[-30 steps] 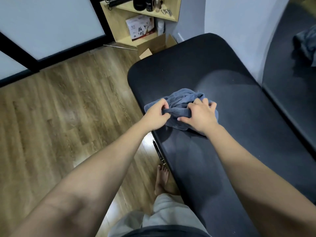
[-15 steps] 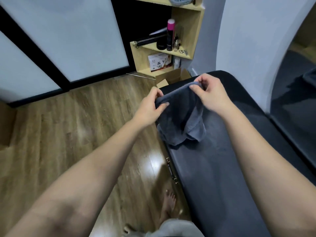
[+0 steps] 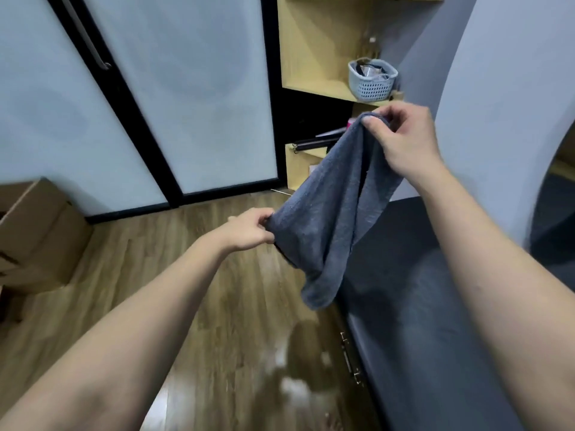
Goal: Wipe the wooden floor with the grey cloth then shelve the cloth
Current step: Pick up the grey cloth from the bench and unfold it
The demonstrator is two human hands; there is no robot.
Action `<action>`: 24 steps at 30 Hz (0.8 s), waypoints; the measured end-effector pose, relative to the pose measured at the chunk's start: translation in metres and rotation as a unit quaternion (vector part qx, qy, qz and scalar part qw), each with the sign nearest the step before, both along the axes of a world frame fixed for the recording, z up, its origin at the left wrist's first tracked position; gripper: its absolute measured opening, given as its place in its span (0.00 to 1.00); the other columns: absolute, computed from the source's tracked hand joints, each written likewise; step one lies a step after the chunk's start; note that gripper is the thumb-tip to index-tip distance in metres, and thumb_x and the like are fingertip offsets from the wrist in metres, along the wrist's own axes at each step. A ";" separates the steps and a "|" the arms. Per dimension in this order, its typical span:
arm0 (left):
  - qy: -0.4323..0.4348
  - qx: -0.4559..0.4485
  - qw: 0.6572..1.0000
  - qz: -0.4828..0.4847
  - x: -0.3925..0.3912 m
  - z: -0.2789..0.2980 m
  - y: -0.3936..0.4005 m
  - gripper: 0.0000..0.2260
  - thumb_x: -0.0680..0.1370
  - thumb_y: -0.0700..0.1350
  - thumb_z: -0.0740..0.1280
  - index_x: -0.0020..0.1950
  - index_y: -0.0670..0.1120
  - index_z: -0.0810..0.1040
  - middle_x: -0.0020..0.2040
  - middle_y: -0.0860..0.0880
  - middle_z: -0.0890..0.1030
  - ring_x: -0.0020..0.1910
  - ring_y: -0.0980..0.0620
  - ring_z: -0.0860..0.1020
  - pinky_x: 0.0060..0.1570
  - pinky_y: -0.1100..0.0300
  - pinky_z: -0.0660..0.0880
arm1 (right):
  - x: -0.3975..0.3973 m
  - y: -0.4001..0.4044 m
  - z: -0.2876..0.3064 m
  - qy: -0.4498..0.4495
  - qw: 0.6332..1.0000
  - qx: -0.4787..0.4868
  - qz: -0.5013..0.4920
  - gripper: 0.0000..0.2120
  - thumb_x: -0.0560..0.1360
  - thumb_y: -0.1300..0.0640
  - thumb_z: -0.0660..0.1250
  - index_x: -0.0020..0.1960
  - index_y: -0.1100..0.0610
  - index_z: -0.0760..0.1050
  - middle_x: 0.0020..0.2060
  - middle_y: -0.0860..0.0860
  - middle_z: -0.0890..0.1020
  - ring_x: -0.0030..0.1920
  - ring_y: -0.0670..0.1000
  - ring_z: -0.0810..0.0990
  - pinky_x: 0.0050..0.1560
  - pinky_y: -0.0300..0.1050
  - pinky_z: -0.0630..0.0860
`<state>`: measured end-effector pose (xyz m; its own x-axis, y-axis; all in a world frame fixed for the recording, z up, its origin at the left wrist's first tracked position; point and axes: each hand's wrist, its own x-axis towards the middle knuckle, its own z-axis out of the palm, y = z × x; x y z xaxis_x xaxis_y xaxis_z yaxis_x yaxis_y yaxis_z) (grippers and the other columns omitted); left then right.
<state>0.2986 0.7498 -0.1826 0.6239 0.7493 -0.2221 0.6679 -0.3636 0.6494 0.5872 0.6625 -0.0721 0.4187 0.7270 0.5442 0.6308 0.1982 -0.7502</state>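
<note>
I see the grey cloth held up in the air between both hands, off every surface. My right hand pinches its upper corner between thumb and curled fingers, high up and in front of the wooden shelf unit. My left hand pinches the opposite edge, lower and to the left of the shelf unit, with the fingers bunched round a gather of fabric. The cloth stretches on a slant between the two grips, and its slack middle sags below them in a loose fold, the lowest tip hanging over the near edge of the dark padded bench without touching it, as far as I can tell.

The shelf unit stands straight behind the cloth. A pale perforated basket sits on its upper board, just above my right hand. Left of the shelf unit run frosted sliding doors with black frames. The wooden floor spreads out below and left of the shelf unit, open under my left forearm, with glare patches near the bench's edge. Cardboard boxes stand far left of the shelf unit, well apart from the cloth. A pale curved wall rises right of the shelf unit, close behind my right wrist.
</note>
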 end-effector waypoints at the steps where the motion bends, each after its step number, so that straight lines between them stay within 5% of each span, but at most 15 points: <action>1: 0.019 0.009 1.000 -0.001 -0.007 -0.002 0.001 0.11 0.67 0.50 0.68 0.48 0.50 0.77 0.47 0.53 0.84 0.52 0.52 0.80 0.67 0.43 0.61 | -0.005 0.003 0.002 -0.006 1.000 0.002 0.001 0.04 0.75 0.52 0.71 0.44 0.51 0.80 0.34 0.39 0.78 0.33 0.34 0.74 0.38 0.28 0.68; 5: 0.131 0.034 0.991 -0.016 -0.047 -0.029 0.003 0.07 0.80 0.53 0.65 0.45 0.51 0.76 0.44 0.55 0.81 0.50 0.51 0.78 0.56 0.47 0.65 | -0.024 0.015 0.010 -0.004 1.000 0.025 -0.012 0.07 0.76 0.51 0.70 0.44 0.54 0.80 0.35 0.44 0.77 0.34 0.38 0.72 0.39 0.34 0.69; 8: -0.009 -0.043 0.996 0.083 -0.083 -0.051 0.004 0.12 0.84 0.50 0.62 0.50 0.44 0.79 0.48 0.47 0.83 0.48 0.49 0.78 0.58 0.48 0.74 | -0.024 0.019 0.014 -0.013 1.000 0.014 -0.021 0.13 0.75 0.48 0.69 0.45 0.58 0.79 0.37 0.49 0.78 0.37 0.45 0.73 0.42 0.42 0.70; 10: -0.083 -0.042 0.983 0.156 -0.105 -0.051 0.006 0.15 0.84 0.50 0.61 0.50 0.40 0.79 0.46 0.47 0.82 0.45 0.52 0.77 0.50 0.57 0.75 | -0.022 0.020 0.014 -0.048 0.998 -0.016 -0.022 0.12 0.76 0.46 0.68 0.45 0.55 0.78 0.38 0.49 0.79 0.39 0.47 0.75 0.43 0.46 0.72; 12: -0.110 -0.052 0.972 0.201 -0.122 -0.048 0.008 0.18 0.84 0.54 0.61 0.43 0.45 0.81 0.39 0.53 0.82 0.38 0.56 0.77 0.38 0.67 0.74 | -0.023 0.023 0.012 -0.077 0.996 -0.038 -0.039 0.11 0.75 0.43 0.67 0.44 0.51 0.76 0.37 0.47 0.79 0.40 0.49 0.75 0.43 0.47 0.71; 15: -0.073 -0.019 0.972 0.221 -0.142 -0.048 0.005 0.26 0.81 0.61 0.63 0.28 0.48 0.68 0.25 0.54 0.71 0.25 0.56 0.68 0.24 0.64 0.65 | -0.027 0.028 0.014 -0.085 0.992 -0.039 -0.085 0.13 0.76 0.42 0.65 0.44 0.51 0.75 0.38 0.47 0.78 0.40 0.51 0.75 0.42 0.47 0.70; 20: -0.059 0.074 0.970 0.224 -0.176 -0.061 0.000 0.17 0.83 0.48 0.64 0.36 0.46 0.67 0.31 0.50 0.72 0.34 0.48 0.70 0.34 0.54 0.65 | -0.026 0.034 0.015 -0.087 0.989 -0.048 -0.107 0.11 0.77 0.43 0.65 0.45 0.50 0.74 0.41 0.49 0.79 0.44 0.54 0.77 0.47 0.50 0.74; 24: -0.034 0.107 0.954 0.276 -0.199 -0.056 0.009 0.07 0.82 0.38 0.60 0.45 0.43 0.74 0.41 0.46 0.79 0.43 0.44 0.75 0.42 0.55 0.66 | -0.031 0.035 0.009 -0.106 0.986 -0.057 -0.112 0.12 0.79 0.45 0.64 0.48 0.54 0.74 0.43 0.50 0.78 0.44 0.54 0.74 0.46 0.48 0.70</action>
<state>0.0996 0.7592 -0.2390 0.1275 0.9918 -0.0009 0.7553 -0.0965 0.6483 0.5567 0.6978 -0.0628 0.4611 0.6911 0.5566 0.7943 -0.0418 -0.6061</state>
